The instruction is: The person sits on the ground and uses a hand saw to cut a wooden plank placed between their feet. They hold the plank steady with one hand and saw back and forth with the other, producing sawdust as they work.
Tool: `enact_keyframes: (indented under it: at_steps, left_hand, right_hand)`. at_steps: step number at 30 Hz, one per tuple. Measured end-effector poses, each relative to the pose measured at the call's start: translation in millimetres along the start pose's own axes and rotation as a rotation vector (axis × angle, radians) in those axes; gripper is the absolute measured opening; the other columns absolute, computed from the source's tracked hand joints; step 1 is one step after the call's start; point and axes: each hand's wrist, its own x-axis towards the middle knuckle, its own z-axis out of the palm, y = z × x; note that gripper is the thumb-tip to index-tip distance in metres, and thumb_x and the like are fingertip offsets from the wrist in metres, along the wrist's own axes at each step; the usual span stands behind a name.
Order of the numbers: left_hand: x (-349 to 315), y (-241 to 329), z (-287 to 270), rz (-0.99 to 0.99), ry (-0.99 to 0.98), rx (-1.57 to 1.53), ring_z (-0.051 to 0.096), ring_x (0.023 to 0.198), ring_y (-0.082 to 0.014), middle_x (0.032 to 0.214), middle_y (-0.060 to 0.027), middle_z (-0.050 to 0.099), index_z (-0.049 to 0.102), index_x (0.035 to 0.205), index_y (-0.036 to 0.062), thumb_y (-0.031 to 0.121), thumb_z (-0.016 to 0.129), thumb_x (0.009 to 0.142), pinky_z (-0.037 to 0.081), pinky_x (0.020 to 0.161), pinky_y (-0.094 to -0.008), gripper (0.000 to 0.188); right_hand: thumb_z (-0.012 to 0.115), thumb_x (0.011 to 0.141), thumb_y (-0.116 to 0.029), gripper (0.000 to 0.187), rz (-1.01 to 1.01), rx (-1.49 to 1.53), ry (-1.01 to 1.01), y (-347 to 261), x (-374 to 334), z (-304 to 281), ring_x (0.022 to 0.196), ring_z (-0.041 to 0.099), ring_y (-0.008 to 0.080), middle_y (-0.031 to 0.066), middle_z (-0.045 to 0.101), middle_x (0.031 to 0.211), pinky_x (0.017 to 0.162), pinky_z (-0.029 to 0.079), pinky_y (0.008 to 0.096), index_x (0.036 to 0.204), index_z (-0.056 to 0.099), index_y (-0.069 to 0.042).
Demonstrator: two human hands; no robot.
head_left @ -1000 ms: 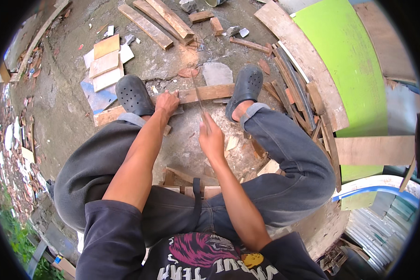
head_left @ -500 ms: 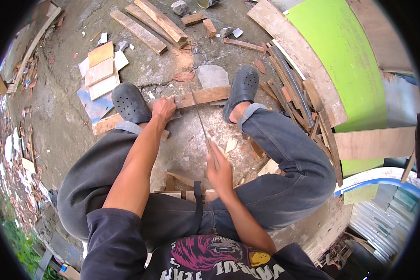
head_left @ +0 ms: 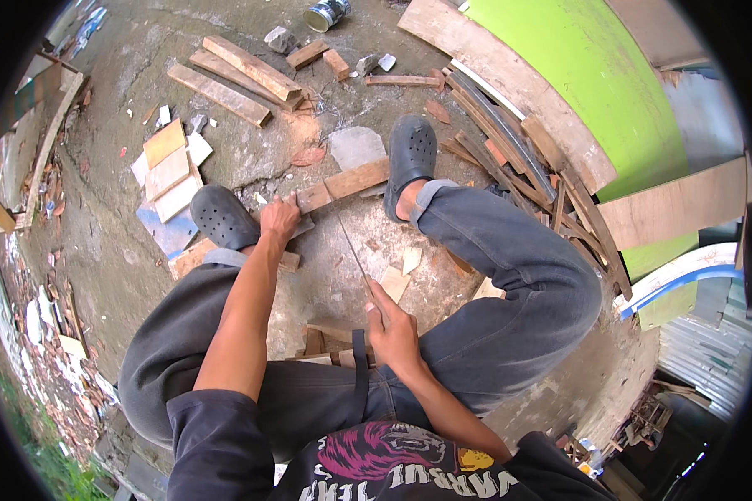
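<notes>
A wooden plank (head_left: 355, 179) lies across in front of me, partly under my two dark clogs. My left hand (head_left: 280, 217) is closed over the plank beside my left clog (head_left: 224, 217), holding it. My right hand (head_left: 393, 334) grips the handle of a handsaw (head_left: 356, 257), seen nearly edge-on. The saw's tip points away from me, toward the plank. A thin dark cut line crosses the plank's face just beyond that tip. My right clog (head_left: 412, 154) presses on the plank's right end.
Several wooden boards (head_left: 246, 71) lie on the concrete ahead, with a metal can (head_left: 326, 15) beyond. Flat wood pieces (head_left: 169, 171) sit at the left. Scrap wood strips (head_left: 518, 134) and a green panel (head_left: 585, 92) line the right. Wood offcuts (head_left: 411, 260) lie between my legs.
My right hand has drawn the saw back toward me, and its blade has moved off the plank's face. My left hand stays on the plank. The whole view has shifted slightly.
</notes>
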Motion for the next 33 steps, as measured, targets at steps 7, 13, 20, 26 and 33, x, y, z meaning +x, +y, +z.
enact_keyframes:
  at_steps: [7, 13, 20, 26, 33]
  left_hand:
    - [-18, 16, -19, -0.011, -0.138, -0.065, 0.06, 0.119, -0.0418, 0.147, -0.0288, 0.044, 0.03, 0.155, 0.015, 0.042, 0.069, 0.088, 0.051, 0.097, -0.0458, 0.082]
    - [-34, 7, -16, -0.055, -0.203, -0.062, 0.04, 0.139, -0.0457, 0.163, -0.0244, 0.016, 0.018, 0.159, 0.0288, 0.049, 0.077, 0.079, 0.043, 0.11, -0.0439, 0.102]
    - [-23, 18, -29, -0.083, -0.274, -0.032, 0.027, 0.149, -0.035, 0.164, -0.0097, 0.021, 0.031, 0.156, 0.0268, 0.048, 0.081, 0.076, 0.031, 0.117, -0.0499, 0.097]
    - [-14, 14, 2, -0.055, -0.322, -0.071, 0.023, 0.151, -0.028, 0.167, -0.0058, 0.014, 0.025, 0.157, 0.0091, 0.033, 0.077, 0.076, 0.025, 0.119, -0.0522, 0.1]
    - [-18, 5, -20, 0.055, -0.349, -0.116, 0.024, 0.151, -0.0273, 0.168, -0.0064, 0.01, 0.022, 0.158, 0.01, 0.044, 0.074, 0.079, 0.025, 0.121, -0.0453, 0.101]
  right_hand:
    - [0.053, 0.097, -0.024, 0.044, 0.056, -0.041, 0.012, 27, 116, 48, 0.105, 0.062, 0.0464, 0.0269, 0.066, 0.114, 0.09, 0.051, 0.0482, 0.138, 0.055, -0.01]
    - [0.053, 0.1, -0.019, 0.046, 0.116, -0.06, -0.118, -25, 6, -13, 0.104, 0.068, 0.0342, 0.0214, 0.068, 0.118, 0.09, 0.052, 0.0371, 0.144, 0.049, -0.004]
    - [0.053, 0.1, -0.01, 0.049, 0.449, 0.293, -0.197, -13, 18, -17, 0.061, 0.051, 0.0071, 0.001, 0.056, 0.075, 0.053, 0.044, 0.0231, 0.148, 0.046, -0.005]
    - [0.057, 0.101, -0.015, 0.041, 0.408, 0.202, -0.127, -20, 12, -16, 0.055, 0.047, 0.0067, -0.0017, 0.054, 0.068, 0.048, 0.039, 0.0241, 0.14, 0.055, -0.003]
    - [0.058, 0.101, -0.018, 0.039, -0.093, -0.132, -0.006, 48, 37, 9, 0.067, 0.057, 0.01, 0.0063, 0.068, 0.084, 0.061, 0.046, 0.0251, 0.136, 0.058, -0.001]
